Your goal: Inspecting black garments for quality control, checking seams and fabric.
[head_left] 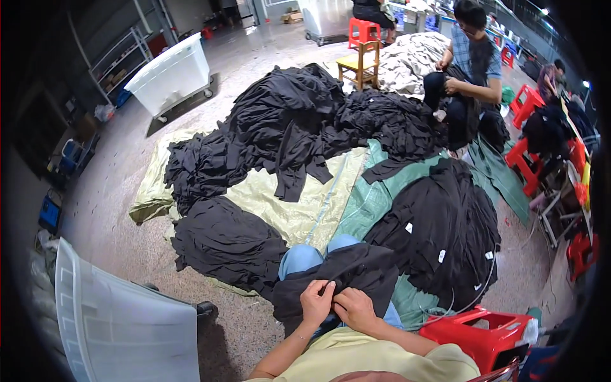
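Observation:
A black garment (372,270) lies spread over my lap, across the knees of blue trousers. My left hand (317,302) pinches its cloth between thumb and fingers. Close beside it, my right hand (355,308) has its fingers closed on the same garment. What small part of the cloth lies between the fingertips is too small to make out. Ahead of my knees, a pile of black garments (226,239) lies to the left, and another black pile (445,223) with small white tags lies to the right.
A large black heap (286,108) rises farther ahead on yellow (273,194) and green sheeting (356,207). White wheeled bins stand near left (127,318) and far left (172,76). A red stool (477,331) is at my right. A co-worker (471,70) handles dark cloth at far right.

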### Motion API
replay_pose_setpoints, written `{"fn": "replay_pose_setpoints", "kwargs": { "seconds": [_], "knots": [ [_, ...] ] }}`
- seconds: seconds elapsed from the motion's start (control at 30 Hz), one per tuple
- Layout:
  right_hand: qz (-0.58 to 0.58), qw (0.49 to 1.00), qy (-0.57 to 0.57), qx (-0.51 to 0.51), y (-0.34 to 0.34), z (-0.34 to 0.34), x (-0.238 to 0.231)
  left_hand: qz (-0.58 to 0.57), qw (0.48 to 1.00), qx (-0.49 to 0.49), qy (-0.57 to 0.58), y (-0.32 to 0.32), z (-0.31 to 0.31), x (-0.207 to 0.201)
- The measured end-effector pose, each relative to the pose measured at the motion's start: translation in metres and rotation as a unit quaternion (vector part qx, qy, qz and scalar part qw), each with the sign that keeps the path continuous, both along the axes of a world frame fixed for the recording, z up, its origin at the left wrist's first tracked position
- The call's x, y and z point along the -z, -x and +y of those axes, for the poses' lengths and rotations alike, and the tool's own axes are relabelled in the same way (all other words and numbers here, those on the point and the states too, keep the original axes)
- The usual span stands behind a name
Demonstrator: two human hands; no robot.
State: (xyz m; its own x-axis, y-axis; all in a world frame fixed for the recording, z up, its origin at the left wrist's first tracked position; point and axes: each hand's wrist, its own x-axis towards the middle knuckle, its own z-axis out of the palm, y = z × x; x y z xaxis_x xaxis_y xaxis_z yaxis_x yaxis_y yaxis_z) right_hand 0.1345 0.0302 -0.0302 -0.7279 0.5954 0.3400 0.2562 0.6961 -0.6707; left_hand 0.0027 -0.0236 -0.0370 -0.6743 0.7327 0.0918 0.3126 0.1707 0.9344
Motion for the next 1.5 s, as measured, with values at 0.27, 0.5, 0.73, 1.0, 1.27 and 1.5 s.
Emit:
{"fn": "replay_pose_setpoints", "kwargs": {
  "seconds": [0.27,0.5,0.73,1.0,1.27,1.5],
  "knots": [
    [0.093,0.995,0.034,-0.011,0.004,0.015,-0.062,0.019,0.999,0.026,-0.04,-0.005,0.014,-0.056],
    [0.114,0.96,0.255,0.016,-0.003,0.022,-0.08,0.116,0.985,0.087,-0.089,0.005,0.029,-0.085],
    [-0.002,0.984,0.163,-0.065,-0.014,0.019,-0.052,-0.012,0.99,0.136,0.033,0.004,0.007,-0.028],
    [0.066,0.983,0.164,0.048,-0.006,0.014,-0.051,-0.355,0.916,0.18,0.048,0.022,-0.005,-0.025],
    [0.079,0.992,0.094,0.033,-0.007,0.006,-0.046,-0.327,0.912,0.231,0.091,0.031,-0.015,-0.035],
    [0.087,0.992,0.089,0.029,-0.005,0.011,-0.041,-0.24,0.946,0.201,0.079,0.02,-0.018,-0.022]
  ]
}}
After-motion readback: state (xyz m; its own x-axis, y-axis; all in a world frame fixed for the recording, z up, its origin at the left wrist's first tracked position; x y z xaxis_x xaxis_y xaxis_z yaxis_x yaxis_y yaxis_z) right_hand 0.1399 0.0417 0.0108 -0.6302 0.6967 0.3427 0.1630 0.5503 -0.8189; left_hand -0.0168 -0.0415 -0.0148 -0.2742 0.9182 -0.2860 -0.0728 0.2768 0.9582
